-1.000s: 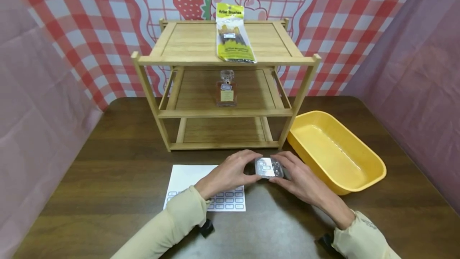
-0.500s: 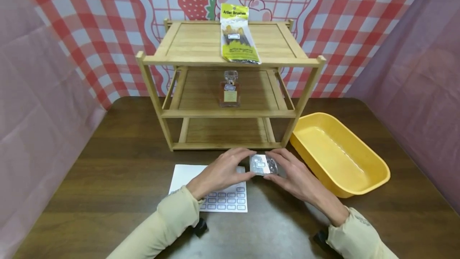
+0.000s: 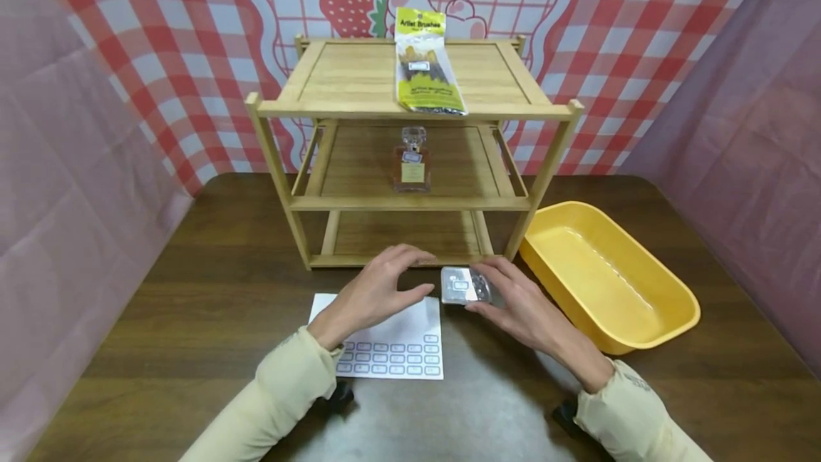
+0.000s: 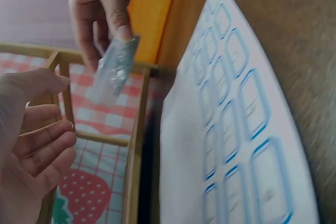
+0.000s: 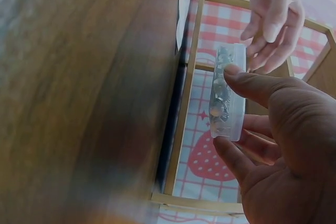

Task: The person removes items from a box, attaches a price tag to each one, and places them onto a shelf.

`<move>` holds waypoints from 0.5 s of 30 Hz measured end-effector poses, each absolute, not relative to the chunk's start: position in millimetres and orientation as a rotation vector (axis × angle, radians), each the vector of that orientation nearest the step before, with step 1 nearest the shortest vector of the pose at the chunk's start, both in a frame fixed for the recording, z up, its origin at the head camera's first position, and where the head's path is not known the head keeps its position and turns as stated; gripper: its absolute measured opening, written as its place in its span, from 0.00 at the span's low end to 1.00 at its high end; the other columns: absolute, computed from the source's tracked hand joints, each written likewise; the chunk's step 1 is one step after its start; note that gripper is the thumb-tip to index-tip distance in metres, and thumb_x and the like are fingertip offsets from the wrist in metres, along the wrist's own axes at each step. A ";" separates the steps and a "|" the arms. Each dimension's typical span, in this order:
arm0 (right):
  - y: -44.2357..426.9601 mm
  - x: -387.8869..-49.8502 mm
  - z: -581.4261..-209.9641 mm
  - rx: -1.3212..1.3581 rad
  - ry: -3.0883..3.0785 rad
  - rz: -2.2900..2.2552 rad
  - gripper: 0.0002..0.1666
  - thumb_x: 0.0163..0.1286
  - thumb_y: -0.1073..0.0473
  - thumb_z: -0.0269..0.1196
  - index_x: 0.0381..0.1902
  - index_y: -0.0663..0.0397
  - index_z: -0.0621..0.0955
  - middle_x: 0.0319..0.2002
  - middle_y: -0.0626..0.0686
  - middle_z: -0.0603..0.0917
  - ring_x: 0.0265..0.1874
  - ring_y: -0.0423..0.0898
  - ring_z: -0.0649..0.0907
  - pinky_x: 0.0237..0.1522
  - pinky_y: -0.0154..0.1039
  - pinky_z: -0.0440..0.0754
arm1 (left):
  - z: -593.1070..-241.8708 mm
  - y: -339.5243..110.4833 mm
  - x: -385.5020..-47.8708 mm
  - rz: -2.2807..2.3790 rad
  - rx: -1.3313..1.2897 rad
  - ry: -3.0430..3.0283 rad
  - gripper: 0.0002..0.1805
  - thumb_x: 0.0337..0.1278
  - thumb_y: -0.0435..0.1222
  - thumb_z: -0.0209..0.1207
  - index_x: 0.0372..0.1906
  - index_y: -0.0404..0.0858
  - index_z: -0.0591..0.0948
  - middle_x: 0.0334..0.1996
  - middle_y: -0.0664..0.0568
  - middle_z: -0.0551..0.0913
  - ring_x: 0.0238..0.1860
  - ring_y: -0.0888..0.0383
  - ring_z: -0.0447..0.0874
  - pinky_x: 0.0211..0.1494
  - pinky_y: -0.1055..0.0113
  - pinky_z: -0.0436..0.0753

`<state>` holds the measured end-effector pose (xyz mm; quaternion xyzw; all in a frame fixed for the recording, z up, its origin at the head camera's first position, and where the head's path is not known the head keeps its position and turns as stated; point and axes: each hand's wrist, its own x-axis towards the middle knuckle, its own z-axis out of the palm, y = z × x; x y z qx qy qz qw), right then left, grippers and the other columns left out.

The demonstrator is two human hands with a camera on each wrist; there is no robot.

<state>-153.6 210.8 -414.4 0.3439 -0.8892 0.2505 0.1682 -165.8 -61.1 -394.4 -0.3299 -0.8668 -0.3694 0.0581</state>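
Observation:
My right hand [image 3: 529, 309] pinches a small clear plastic box [image 3: 457, 286] by its right end, above the table in front of the rack. A label is stuck on the box top. In the right wrist view the box [image 5: 234, 98] stands between thumb and fingers, with small shiny pieces inside whose kind I cannot make out. To the left, my left hand [image 3: 375, 292] is held apart from the box, its fingers loosely bent with nothing between them. Beneath it lies a white sheet of blue-framed labels [image 3: 389, 358], partly covered by the hand and sleeve.
A three-tier wooden rack [image 3: 410, 203] stands behind the hands. Its top shelf carries a pack of artist brushes [image 3: 426, 70], its middle shelf a perfume bottle [image 3: 412, 166]. At the right sits a yellow basin [image 3: 596, 276], close to the rack's leg.
My left hand has let go of the plastic box and drawn back to the left. My right hand keeps its hold and has shifted slightly left and up in view with the box.

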 end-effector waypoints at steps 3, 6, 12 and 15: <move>208.7 -155.9 -415.8 0.982 -2.516 0.712 0.34 0.56 0.62 0.81 0.58 0.69 0.81 0.54 0.60 0.80 0.52 0.55 0.83 0.54 0.55 0.84 | -389.9 -70.1 -167.1 -1.150 -0.978 -2.561 0.22 0.65 0.37 0.69 0.61 0.36 0.81 0.58 0.47 0.82 0.58 0.49 0.81 0.61 0.54 0.82; 207.1 -158.7 -417.4 0.986 -2.492 0.714 0.34 0.56 0.62 0.81 0.58 0.69 0.81 0.53 0.60 0.81 0.50 0.55 0.83 0.52 0.54 0.85 | -384.4 -80.7 -168.0 -1.198 -0.952 -2.499 0.22 0.64 0.36 0.70 0.61 0.35 0.82 0.57 0.46 0.83 0.57 0.48 0.81 0.60 0.52 0.83; 205.5 -163.0 -420.1 0.979 -2.491 0.741 0.34 0.57 0.61 0.80 0.58 0.69 0.81 0.53 0.59 0.81 0.50 0.54 0.83 0.51 0.54 0.85 | -371.1 -102.8 -170.4 -1.250 -0.885 -2.374 0.20 0.63 0.32 0.70 0.58 0.33 0.82 0.54 0.44 0.84 0.54 0.50 0.82 0.57 0.51 0.84; 204.5 -164.5 -421.6 0.980 -2.484 0.755 0.34 0.57 0.61 0.80 0.58 0.69 0.81 0.54 0.60 0.81 0.50 0.56 0.83 0.51 0.54 0.85 | -364.7 -112.0 -171.6 -1.241 -0.847 -2.338 0.19 0.62 0.31 0.71 0.57 0.33 0.83 0.53 0.44 0.84 0.52 0.51 0.82 0.55 0.51 0.84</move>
